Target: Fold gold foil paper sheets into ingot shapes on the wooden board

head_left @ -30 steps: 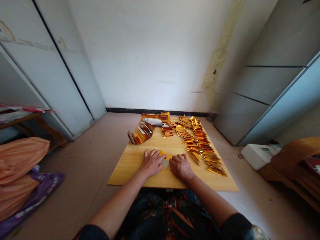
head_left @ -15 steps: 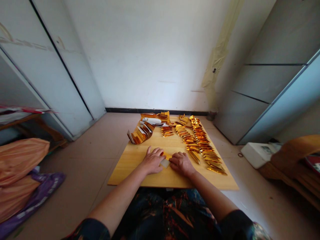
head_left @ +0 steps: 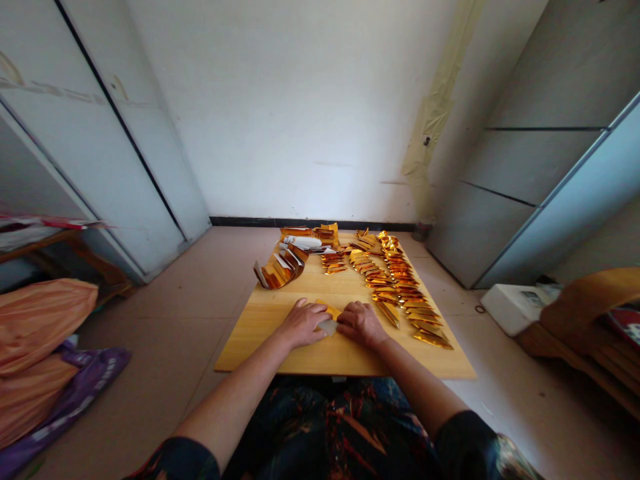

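**Gold Foil Piece: 2-Hand Working Position at the Front of the Board**

The left hand (head_left: 302,324) and right hand (head_left: 361,324) rest at the front of the board, with both forearms extending from the seated person's lap. Between them lies the gold foil piece (head_left: 327,312), with a pale paper strip (head_left: 327,327) showing at its near edge. The hands touch the piece from either side. The fingers of each hand lie close together and curve downward; whether they pinch the foil cannot be told, as the thumbs and fingertips are partly hidden.

The step in hand appears to be shaping or creasing this single piece. As it lies, the piece calls for even pressure from both sides so that the foil stays aligned with the paper strip.

The wooden board (head_left: 260,340) is pale and bears the remaining material. Rows of folded gold foil pieces (head_left: 400,290) run diagonally across its right half. A curved stack of foil pieces (head_left: 279,271) stands at the far left, and a white paper roll (head_left: 302,242) lies behind it.

The board sits on a tiled floor (head_left: 180,287). An orange bag (head_left: 37,327) and a purple bag (head_left: 85,387) lie to the left, a white box (head_left: 515,310) to the right, and a white wall (head_left: 300,120) closes the far side.
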`<action>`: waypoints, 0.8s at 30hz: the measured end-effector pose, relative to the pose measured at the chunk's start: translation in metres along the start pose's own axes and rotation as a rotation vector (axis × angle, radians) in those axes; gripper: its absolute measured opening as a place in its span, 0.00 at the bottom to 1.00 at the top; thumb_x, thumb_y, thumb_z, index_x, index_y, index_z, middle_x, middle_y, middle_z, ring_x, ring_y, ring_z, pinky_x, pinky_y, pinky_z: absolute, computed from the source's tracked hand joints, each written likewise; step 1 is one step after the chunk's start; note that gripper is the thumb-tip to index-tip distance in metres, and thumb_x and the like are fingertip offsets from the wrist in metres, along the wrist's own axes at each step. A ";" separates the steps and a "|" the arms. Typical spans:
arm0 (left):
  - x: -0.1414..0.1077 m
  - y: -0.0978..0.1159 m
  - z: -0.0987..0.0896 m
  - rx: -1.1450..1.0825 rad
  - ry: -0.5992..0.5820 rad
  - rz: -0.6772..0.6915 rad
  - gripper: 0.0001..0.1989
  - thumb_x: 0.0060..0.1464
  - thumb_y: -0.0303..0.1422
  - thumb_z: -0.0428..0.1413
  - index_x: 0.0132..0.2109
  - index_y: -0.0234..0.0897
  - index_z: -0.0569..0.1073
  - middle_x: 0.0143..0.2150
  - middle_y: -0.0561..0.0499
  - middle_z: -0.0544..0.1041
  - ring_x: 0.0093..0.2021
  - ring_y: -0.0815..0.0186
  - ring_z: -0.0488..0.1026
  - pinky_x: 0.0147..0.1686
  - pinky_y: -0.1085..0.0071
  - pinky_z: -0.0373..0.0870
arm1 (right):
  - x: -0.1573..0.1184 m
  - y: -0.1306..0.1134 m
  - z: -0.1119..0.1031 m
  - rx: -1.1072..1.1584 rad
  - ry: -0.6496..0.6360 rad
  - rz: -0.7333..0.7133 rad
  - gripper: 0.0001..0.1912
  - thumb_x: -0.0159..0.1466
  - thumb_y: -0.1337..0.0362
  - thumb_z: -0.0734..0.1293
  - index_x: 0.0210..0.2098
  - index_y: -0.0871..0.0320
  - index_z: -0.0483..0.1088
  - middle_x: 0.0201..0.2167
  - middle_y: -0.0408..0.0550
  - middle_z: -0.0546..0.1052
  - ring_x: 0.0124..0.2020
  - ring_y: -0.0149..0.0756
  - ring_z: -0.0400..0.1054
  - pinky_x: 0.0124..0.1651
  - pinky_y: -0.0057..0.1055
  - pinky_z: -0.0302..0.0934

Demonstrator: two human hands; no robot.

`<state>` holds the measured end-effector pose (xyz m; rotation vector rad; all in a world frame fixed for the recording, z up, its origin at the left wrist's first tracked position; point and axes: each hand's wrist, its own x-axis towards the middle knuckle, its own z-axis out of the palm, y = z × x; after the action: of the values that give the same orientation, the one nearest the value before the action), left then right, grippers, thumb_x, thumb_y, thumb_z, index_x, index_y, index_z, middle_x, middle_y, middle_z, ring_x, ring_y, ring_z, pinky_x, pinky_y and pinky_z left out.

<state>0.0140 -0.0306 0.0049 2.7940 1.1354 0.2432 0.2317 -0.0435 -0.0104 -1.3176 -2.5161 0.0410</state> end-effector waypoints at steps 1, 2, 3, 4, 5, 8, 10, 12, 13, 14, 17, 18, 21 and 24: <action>-0.001 0.001 0.001 0.002 0.006 -0.005 0.18 0.53 0.39 0.54 0.52 0.49 0.69 0.54 0.51 0.71 0.53 0.60 0.67 0.57 0.56 0.53 | -0.002 -0.003 -0.001 -0.005 0.001 -0.003 0.09 0.64 0.58 0.64 0.37 0.52 0.75 0.35 0.45 0.73 0.39 0.34 0.62 0.42 0.32 0.47; -0.002 0.002 0.002 0.007 0.012 -0.011 0.18 0.53 0.38 0.53 0.53 0.50 0.69 0.55 0.51 0.70 0.53 0.60 0.67 0.57 0.56 0.53 | -0.004 -0.006 -0.001 -0.011 0.002 -0.006 0.09 0.64 0.59 0.63 0.37 0.53 0.74 0.35 0.45 0.73 0.39 0.34 0.62 0.42 0.32 0.47; -0.003 0.003 0.004 0.011 0.019 -0.020 0.19 0.53 0.37 0.53 0.53 0.49 0.68 0.56 0.50 0.69 0.54 0.60 0.66 0.57 0.57 0.54 | -0.007 -0.009 -0.001 -0.015 0.005 -0.008 0.09 0.64 0.59 0.63 0.36 0.53 0.74 0.34 0.45 0.73 0.39 0.34 0.62 0.43 0.32 0.47; -0.005 0.004 0.006 0.015 0.025 -0.032 0.19 0.54 0.36 0.53 0.54 0.49 0.68 0.58 0.50 0.68 0.55 0.60 0.66 0.58 0.58 0.54 | -0.010 -0.013 -0.002 -0.016 0.003 -0.008 0.09 0.65 0.60 0.62 0.35 0.54 0.74 0.34 0.46 0.73 0.39 0.34 0.62 0.43 0.32 0.47; -0.006 0.005 0.008 0.019 0.030 -0.047 0.20 0.54 0.35 0.53 0.55 0.49 0.68 0.59 0.50 0.67 0.56 0.60 0.65 0.58 0.58 0.54 | -0.013 -0.017 -0.002 -0.015 0.001 -0.004 0.10 0.65 0.60 0.62 0.33 0.55 0.73 0.34 0.46 0.73 0.39 0.34 0.62 0.44 0.32 0.46; -0.009 0.010 0.012 0.031 0.037 -0.100 0.21 0.54 0.37 0.53 0.56 0.47 0.68 0.61 0.48 0.65 0.58 0.59 0.63 0.58 0.60 0.56 | -0.019 -0.026 0.000 0.006 0.007 0.022 0.10 0.64 0.56 0.64 0.36 0.55 0.73 0.38 0.47 0.73 0.42 0.36 0.61 0.45 0.33 0.46; -0.010 0.012 0.012 0.048 0.035 -0.119 0.22 0.54 0.38 0.54 0.56 0.46 0.67 0.60 0.47 0.65 0.57 0.57 0.64 0.57 0.59 0.57 | -0.019 -0.030 0.000 0.012 0.014 0.054 0.11 0.62 0.55 0.65 0.38 0.54 0.72 0.41 0.47 0.73 0.43 0.37 0.61 0.45 0.33 0.46; -0.010 0.013 0.011 0.065 0.034 -0.119 0.22 0.53 0.39 0.54 0.56 0.45 0.67 0.60 0.46 0.66 0.56 0.57 0.65 0.57 0.58 0.58 | -0.017 -0.030 0.001 0.005 0.009 0.091 0.09 0.62 0.56 0.65 0.38 0.54 0.73 0.41 0.47 0.73 0.43 0.36 0.61 0.45 0.32 0.46; -0.009 0.013 0.011 0.070 0.034 -0.114 0.21 0.53 0.39 0.54 0.55 0.45 0.67 0.60 0.46 0.66 0.56 0.57 0.65 0.56 0.58 0.58 | -0.016 -0.030 0.002 0.001 0.006 0.106 0.09 0.63 0.57 0.65 0.37 0.54 0.73 0.40 0.47 0.73 0.43 0.36 0.61 0.45 0.32 0.46; -0.009 0.014 0.010 0.072 0.036 -0.108 0.21 0.54 0.39 0.54 0.55 0.45 0.68 0.59 0.46 0.67 0.55 0.57 0.66 0.57 0.57 0.58 | -0.014 -0.030 0.002 -0.001 0.004 0.118 0.08 0.63 0.58 0.65 0.36 0.54 0.73 0.39 0.46 0.73 0.42 0.35 0.61 0.44 0.32 0.46; -0.008 0.015 0.009 0.067 0.050 -0.099 0.18 0.54 0.38 0.54 0.52 0.43 0.69 0.58 0.46 0.68 0.55 0.58 0.66 0.57 0.57 0.57 | -0.009 -0.028 0.003 0.002 0.000 0.133 0.08 0.64 0.58 0.64 0.35 0.55 0.73 0.37 0.46 0.72 0.41 0.34 0.62 0.43 0.31 0.46; -0.007 0.015 0.009 0.066 0.054 -0.098 0.17 0.54 0.38 0.54 0.51 0.43 0.69 0.57 0.46 0.69 0.55 0.58 0.66 0.57 0.57 0.57 | -0.007 -0.027 0.004 0.000 0.002 0.135 0.09 0.64 0.59 0.63 0.35 0.55 0.73 0.36 0.45 0.72 0.40 0.34 0.61 0.42 0.31 0.46; -0.007 0.018 0.010 0.064 0.071 -0.107 0.14 0.54 0.36 0.54 0.48 0.42 0.70 0.55 0.46 0.70 0.54 0.59 0.67 0.58 0.56 0.56 | -0.005 -0.024 0.007 0.000 0.006 0.133 0.08 0.64 0.59 0.64 0.34 0.54 0.73 0.35 0.45 0.72 0.39 0.33 0.61 0.41 0.31 0.45; -0.006 0.021 0.014 0.072 0.101 -0.136 0.10 0.56 0.33 0.52 0.45 0.43 0.69 0.53 0.47 0.72 0.53 0.60 0.68 0.58 0.53 0.54 | -0.003 -0.022 0.009 0.034 0.015 0.142 0.08 0.64 0.59 0.64 0.34 0.54 0.74 0.35 0.44 0.73 0.39 0.33 0.62 0.40 0.30 0.45</action>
<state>0.0269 -0.0503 -0.0061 2.7778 1.3771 0.3401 0.2136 -0.0579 -0.0164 -1.4749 -2.3949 0.1043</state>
